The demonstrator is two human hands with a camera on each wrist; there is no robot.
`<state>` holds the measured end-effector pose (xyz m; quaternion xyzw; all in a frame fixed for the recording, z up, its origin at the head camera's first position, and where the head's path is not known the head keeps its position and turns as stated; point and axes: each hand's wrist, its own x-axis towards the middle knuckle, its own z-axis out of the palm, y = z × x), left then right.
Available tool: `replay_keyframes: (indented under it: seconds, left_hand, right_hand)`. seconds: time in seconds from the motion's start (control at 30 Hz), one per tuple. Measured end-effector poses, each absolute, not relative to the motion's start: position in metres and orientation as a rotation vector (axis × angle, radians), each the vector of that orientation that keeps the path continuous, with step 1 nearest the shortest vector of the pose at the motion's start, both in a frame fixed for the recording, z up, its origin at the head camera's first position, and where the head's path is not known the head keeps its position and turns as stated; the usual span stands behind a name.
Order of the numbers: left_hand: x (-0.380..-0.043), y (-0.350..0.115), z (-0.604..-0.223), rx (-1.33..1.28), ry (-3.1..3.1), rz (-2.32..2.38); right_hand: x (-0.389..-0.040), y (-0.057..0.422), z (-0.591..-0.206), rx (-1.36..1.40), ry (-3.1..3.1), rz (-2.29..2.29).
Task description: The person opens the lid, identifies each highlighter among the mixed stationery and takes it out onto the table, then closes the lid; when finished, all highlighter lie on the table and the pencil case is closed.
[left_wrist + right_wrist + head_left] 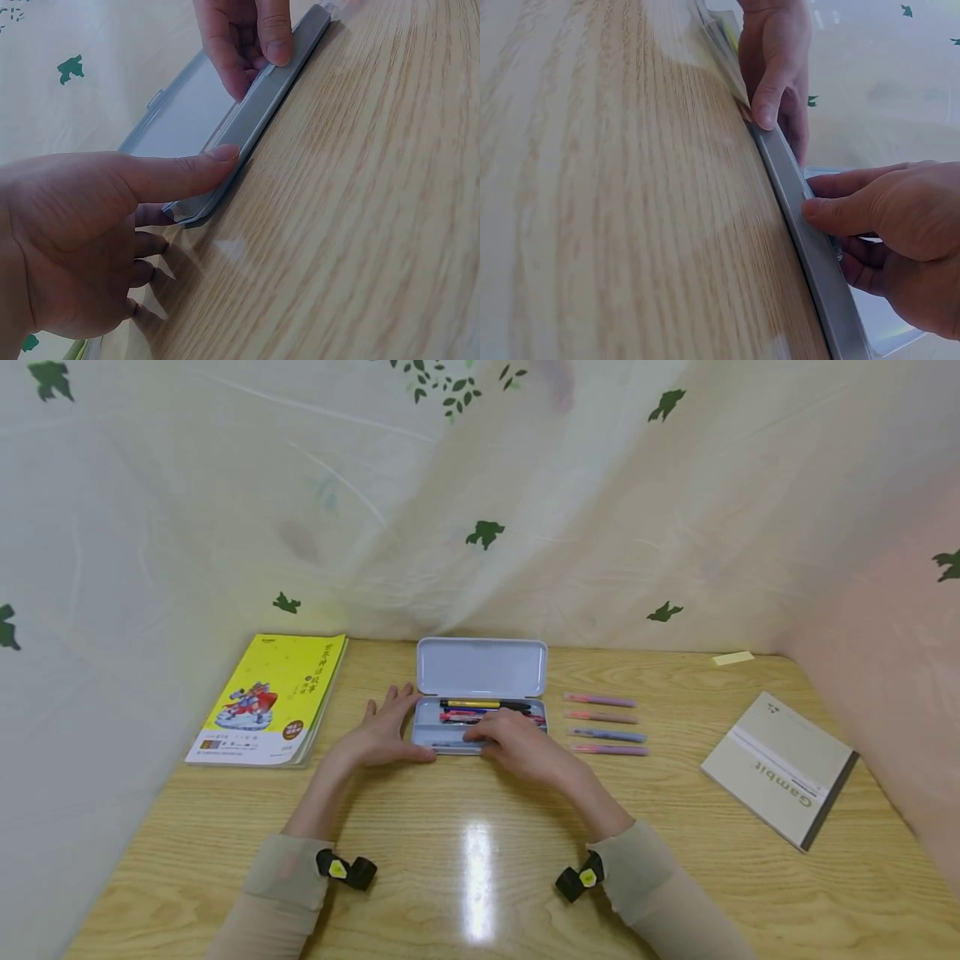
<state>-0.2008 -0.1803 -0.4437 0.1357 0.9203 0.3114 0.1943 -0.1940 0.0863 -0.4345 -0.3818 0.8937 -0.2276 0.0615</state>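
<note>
An open light blue pencil case (457, 751) lies on the table, its lid (482, 668) tipped back. A yellow-and-black pen (480, 704) and several other pens are in its rear part; a slim pale thing (447, 744) lies in the front compartment. My left hand (386, 732) spreads around the case's left end. Its thumb (191, 169) lies straight on the front wall. My right hand (521, 747) reaches into the front compartment with bent fingers, thumb (829, 214) at the front rim. I cannot tell what those fingertips hold, as the rim hides them.
Right of the case, several pink, purple and blue pens (609, 736) lie in a column. A yellow book (277, 693) is at the left. Toward the right lies a grey Gambit notebook (780, 768), and a pale yellow strip (733, 657) at the back edge. A curtain (375, 568) hangs behind.
</note>
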Motion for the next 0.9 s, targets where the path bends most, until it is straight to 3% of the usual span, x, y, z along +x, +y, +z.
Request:
replay_keyframes:
  seconds: [0.9]
  left_hand:
    - [-0.2006, -0.1798, -0.4424, 0.380, 2.580, 0.872]
  right_hand:
    - [-0.1997, 0.0916, -0.4345, -1.173, 2.666, -0.731]
